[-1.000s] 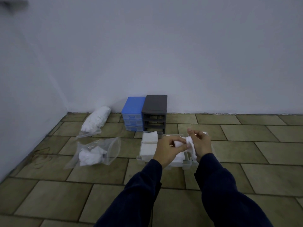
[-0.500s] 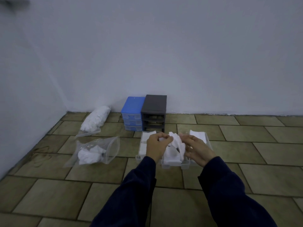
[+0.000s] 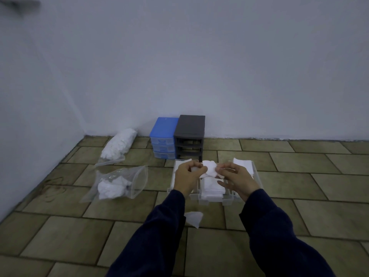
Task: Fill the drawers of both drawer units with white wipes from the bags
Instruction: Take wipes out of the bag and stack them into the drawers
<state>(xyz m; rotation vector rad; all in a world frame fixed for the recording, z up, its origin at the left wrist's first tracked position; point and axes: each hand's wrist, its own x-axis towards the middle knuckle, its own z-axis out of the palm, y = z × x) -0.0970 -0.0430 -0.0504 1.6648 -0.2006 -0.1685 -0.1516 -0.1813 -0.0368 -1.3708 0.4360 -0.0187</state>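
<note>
Above the middle drawer (image 3: 212,191) you held a crumpled white wipe (image 3: 208,168) stretched between your two hands, its long axis running left to right, roughly parallel to the wall (image 3: 199,66) behind. Your left hand (image 3: 186,176) had its fingers (image 3: 194,166) curled in, pinching the wipe's left end against the thumb. Your right hand (image 3: 237,180) pinched the right end between thumb and forefinger, while its other fingers spread looser and partly uncurled below.

Three clear drawers sat side by side on the tiled floor (image 3: 60,236) just in front of the black drawer unit (image 3: 189,136), their long sides pointing away from you toward that unit. The left drawer (image 3: 175,170) and the right drawer (image 3: 254,170) each showed flat white wipes, as did the middle one, though your hands hid much of all three. The black unit's slots stood open, and the blue drawer unit (image 3: 164,136) touched its left side with its drawers pushed in.

Left of the black unit, near the wall, lay a full bag of wipes (image 3: 119,144), its length angled toward the corner. Nearer you, an open clear bag (image 3: 119,182) held a small crumpled clump. One loose wipe (image 3: 193,217) lay on the floor between your sleeves, on your side of the drawers.
</note>
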